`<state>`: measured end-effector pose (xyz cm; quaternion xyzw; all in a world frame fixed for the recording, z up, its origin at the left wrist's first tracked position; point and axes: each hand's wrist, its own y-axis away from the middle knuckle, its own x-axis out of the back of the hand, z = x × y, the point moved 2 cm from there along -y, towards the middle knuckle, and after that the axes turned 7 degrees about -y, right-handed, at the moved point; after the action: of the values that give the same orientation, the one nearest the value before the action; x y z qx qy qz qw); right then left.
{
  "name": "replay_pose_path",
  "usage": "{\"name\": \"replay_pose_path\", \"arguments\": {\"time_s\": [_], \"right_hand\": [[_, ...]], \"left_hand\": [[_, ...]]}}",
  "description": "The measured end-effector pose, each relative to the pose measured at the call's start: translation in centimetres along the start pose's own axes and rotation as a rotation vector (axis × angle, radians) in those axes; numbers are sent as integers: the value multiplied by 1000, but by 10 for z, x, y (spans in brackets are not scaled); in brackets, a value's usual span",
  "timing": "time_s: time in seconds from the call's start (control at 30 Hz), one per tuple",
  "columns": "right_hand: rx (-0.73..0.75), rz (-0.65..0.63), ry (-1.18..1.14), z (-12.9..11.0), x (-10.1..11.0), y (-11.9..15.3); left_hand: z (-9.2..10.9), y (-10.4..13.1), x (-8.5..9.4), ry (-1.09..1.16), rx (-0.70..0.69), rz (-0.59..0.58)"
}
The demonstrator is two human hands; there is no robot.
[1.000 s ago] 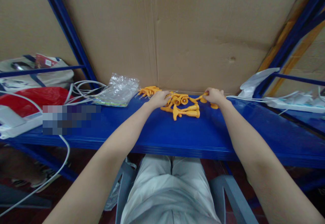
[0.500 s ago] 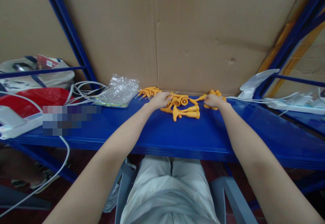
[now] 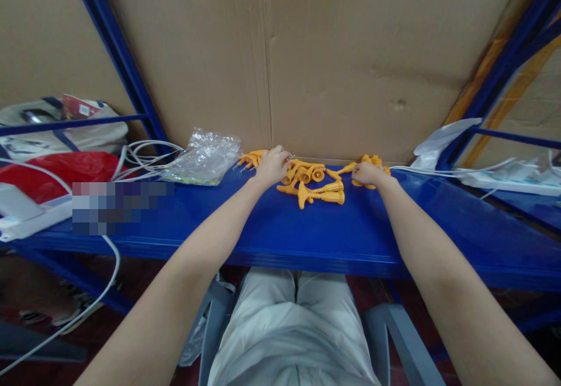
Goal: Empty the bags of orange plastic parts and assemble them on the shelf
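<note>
Orange corkscrew parts lie along the back of the blue table. My left hand (image 3: 272, 167) is above the left end of the pile, its fingers curled. A small metal spiral at its fingertips suggests a corkscrew in its grip, mostly hidden by the hand. Beside it are corkscrew handles with bare spirals (image 3: 252, 158) and several hollow sleeves (image 3: 304, 174). Closer to me lies a corkscrew with a T-shaped handle (image 3: 303, 195). My right hand (image 3: 367, 172) is closed among orange pieces (image 3: 371, 159) at the right; its fingers hide what they grip.
A clear plastic bag (image 3: 204, 155) lies left of the pile, near white cables (image 3: 149, 149) and a power strip (image 3: 39, 216). Cardboard (image 3: 350, 70) stands behind the blue table (image 3: 298, 234), between blue posts. Another power strip (image 3: 512, 181) is at the right.
My left hand has moved slightly left and up from the sleeves, and the metal spiral at its fingertips has shifted with it. My right hand stays in place.
</note>
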<state>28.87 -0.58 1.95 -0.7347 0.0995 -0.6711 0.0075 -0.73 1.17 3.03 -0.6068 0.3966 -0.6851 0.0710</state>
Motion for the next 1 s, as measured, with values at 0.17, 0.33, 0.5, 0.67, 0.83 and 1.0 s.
{"name": "replay_pose_path", "arguments": {"time_s": [0.17,0.33,0.5,0.67,0.83,1.0], "right_hand": [[-8,-15,0,-1,2,2],[-18,-28,0,-1,3,3],[-1,-24,0,-1,2,3],[-3,-10,-3,1,0,1],[17,-4,8,2,-1,-1],[18,-9,10,1,0,0]], "left_hand": [[-4,0,2,-19,149,-48],[-11,1,0,15,212,-27],[-19,5,-10,0,267,-78],[-33,11,-21,-14,330,-225],[-45,12,-24,-46,343,-298],[-52,15,-34,-62,369,-482]]}}
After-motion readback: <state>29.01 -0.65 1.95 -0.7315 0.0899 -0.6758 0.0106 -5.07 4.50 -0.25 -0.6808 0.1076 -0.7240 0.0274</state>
